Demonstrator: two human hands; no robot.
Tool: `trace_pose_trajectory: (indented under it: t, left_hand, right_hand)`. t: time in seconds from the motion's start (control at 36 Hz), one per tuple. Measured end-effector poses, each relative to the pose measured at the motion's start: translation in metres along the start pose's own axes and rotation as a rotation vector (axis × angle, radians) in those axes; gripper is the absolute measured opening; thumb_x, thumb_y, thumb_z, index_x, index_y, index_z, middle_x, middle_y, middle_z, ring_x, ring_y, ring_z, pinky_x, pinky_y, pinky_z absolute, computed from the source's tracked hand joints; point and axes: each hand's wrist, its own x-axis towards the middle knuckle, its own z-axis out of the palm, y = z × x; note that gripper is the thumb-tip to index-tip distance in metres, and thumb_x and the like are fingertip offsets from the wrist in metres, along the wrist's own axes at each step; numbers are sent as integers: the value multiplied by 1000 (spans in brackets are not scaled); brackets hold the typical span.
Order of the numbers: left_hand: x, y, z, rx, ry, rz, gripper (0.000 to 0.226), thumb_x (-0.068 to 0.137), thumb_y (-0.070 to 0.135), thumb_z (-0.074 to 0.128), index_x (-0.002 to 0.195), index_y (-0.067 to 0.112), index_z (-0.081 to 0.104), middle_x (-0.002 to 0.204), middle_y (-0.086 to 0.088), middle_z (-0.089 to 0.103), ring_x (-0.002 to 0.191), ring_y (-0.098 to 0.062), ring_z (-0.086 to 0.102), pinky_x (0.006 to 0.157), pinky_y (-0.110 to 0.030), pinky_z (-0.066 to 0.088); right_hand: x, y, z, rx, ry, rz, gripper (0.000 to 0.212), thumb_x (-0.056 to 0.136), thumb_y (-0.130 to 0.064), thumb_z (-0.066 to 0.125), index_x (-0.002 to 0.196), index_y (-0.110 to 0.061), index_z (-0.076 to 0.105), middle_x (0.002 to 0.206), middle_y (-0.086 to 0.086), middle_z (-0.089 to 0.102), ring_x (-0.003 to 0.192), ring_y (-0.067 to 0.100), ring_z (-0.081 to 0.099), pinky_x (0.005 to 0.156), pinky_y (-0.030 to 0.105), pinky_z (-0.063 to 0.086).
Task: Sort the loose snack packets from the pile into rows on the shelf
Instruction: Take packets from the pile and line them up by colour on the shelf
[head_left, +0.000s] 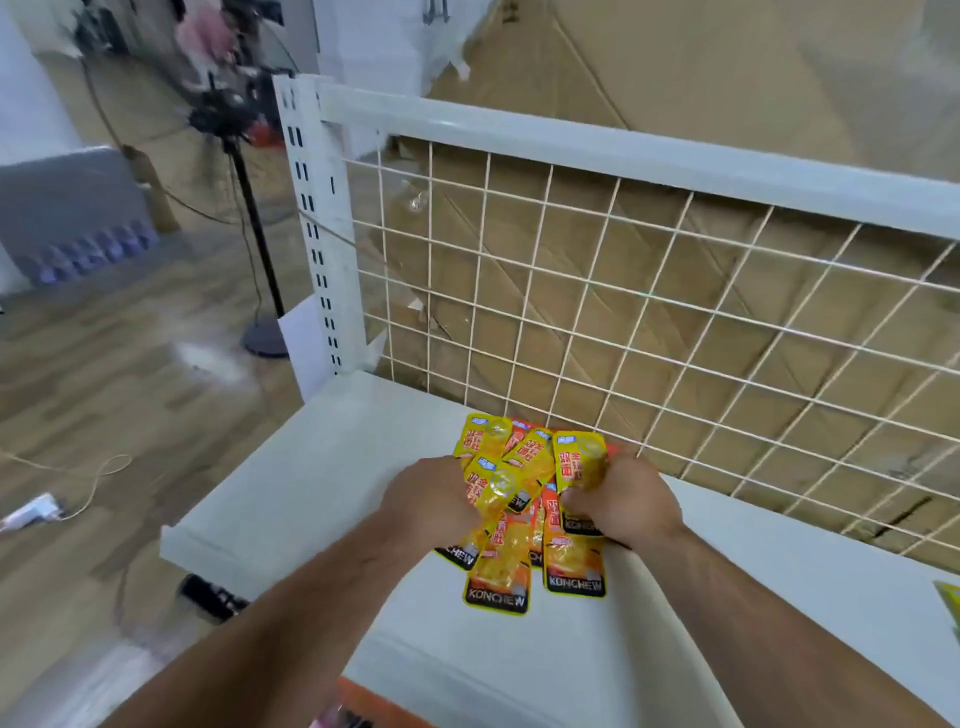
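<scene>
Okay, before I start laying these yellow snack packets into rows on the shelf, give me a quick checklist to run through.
1. Left hand grips a bunch of yellow KONCHEW packets: ok.
2. Right hand grips more of the packets: ok.
3. Bare white shelf left of the pile, room for a row: ok.
4. Packets aligned one way: not ok, they fan out and overlap.
5. Packets clear of the wire grid back: cannot tell, their top ends lie close to it.
</scene>
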Motion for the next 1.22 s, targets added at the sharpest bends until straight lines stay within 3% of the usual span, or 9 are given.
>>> trace_pose_trajectory:
  t: [0.17,0.28,0.33,0.42,0.5,0.64,0.83,1.0,1.22]
  left_hand:
    - [3,-11,-4,-146,-30,6,22,77,28,67,86,17,51,81,4,55,83,-20,58,64,-28,43]
    - [4,-13,-13,-289,12,7,15,80,21,68,85,9,61,75,0,58,84,-23,64,57,-26,40]
    - [3,-11,-18,-364,40,10,16,80,18,69,86,3,66,77,-5,63,80,-23,65,59,-27,41]
    - [0,-2,-21,-473,56,27,17,80,15,70,83,-1,66,78,-11,60,77,-27,62,64,-30,46]
    - [-3,11,-14,-642,1,16,19,78,11,74,72,10,57,68,-7,52,63,-23,53,63,-32,49]
    - [-20,43,2,-708,-74,59,20,80,10,73,81,17,55,75,-8,49,62,-22,52,65,-46,57]
    - [-64,99,28,-665,-176,182,22,79,9,74,76,18,54,82,-11,55,57,-23,57,53,-31,49]
    - [-119,151,58,-669,-295,258,21,78,4,72,74,12,54,67,-12,48,35,-16,48,56,-32,41]
    - [-219,218,120,-688,-393,270,19,81,1,70,71,12,58,67,-8,59,48,-21,52,55,-32,46]
  right_hand:
    - [0,1,0,123,-18,47,19,72,-34,77,78,-21,64,75,-9,67,74,16,65,62,26,46]
    - [-1,10,0,368,-12,61,20,64,-26,70,80,-14,72,77,1,74,77,24,71,74,40,59]
    - [-12,8,-8,592,-16,52,7,74,-10,72,80,-11,73,66,-4,72,59,13,68,59,31,57]
    - [-29,9,-19,767,-71,38,26,89,5,62,72,-15,61,48,-11,60,34,-1,47,36,13,35]
    - [-40,19,-19,798,-98,32,28,91,1,62,69,-14,54,54,-3,55,38,6,43,40,18,31]
    - [-63,43,-24,796,-92,59,15,90,-6,66,80,-9,56,55,1,52,45,13,38,46,24,28]
    - [-112,105,-38,818,-25,127,12,89,-8,68,86,-4,57,58,7,52,44,16,39,45,26,29]
    - [-169,171,-49,805,107,210,23,87,-8,70,74,-9,50,49,3,46,37,16,37,42,25,27]
    - [-271,268,-65,813,208,289,34,87,-11,72,69,-16,44,50,4,42,40,17,35,39,21,25]
